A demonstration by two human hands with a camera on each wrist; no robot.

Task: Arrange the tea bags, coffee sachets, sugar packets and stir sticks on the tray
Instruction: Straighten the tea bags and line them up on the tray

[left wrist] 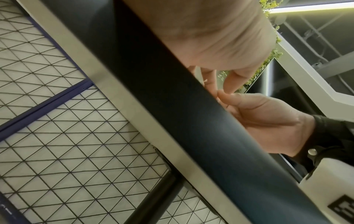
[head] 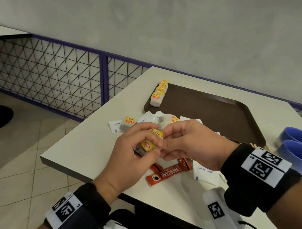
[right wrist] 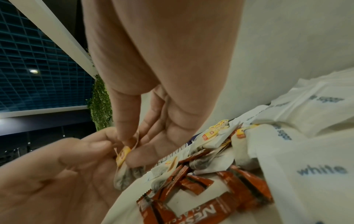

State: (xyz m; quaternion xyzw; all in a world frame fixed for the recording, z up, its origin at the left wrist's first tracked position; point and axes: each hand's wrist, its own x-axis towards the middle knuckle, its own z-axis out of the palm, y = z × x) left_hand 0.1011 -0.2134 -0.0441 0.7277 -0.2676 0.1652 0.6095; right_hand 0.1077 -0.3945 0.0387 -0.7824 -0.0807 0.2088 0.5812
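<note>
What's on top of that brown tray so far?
On the brown tray, only a row of yellow-tagged tea bags along its left edge. Its near edge is hidden behind the right hand.

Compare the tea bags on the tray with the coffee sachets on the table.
The tea bags are white with yellow tags; the coffee sachets are red sticks. The tea bags stand in a neat row along the tray's left edge; the coffee sachets lie in a loose heap on the table. Both are single-serve drink packs.
</note>
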